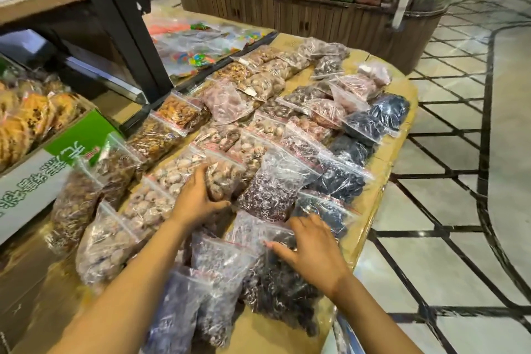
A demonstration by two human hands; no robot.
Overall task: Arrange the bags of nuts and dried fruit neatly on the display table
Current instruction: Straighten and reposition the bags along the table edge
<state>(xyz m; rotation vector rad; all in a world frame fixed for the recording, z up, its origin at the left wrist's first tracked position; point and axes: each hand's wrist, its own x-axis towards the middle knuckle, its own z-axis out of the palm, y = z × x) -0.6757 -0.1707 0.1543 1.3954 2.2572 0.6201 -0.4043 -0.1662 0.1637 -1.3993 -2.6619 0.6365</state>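
Several clear zip bags of nuts and dried fruit lie in rows on the cardboard-covered display table [402,100]. My left hand [195,198] grips the lower end of a bag of tan nuts [227,175] in the middle rows. My right hand [313,250] rests with spread fingers on a bag of dark dried fruit [287,293] near the table's front. Between the hands stands a bag of speckled purple pieces [270,192]. Black-fruit bags [373,121] line the right edge, brown nut bags [161,138] the left.
A green and white carton [43,178] holding bagged biscuits sits at the left. A black shelf post [123,26] rises behind it. Packets of coloured sweets [195,49] lie at the far end. A wicker display stand [316,11] stands beyond. Tiled floor [459,181] lies right.
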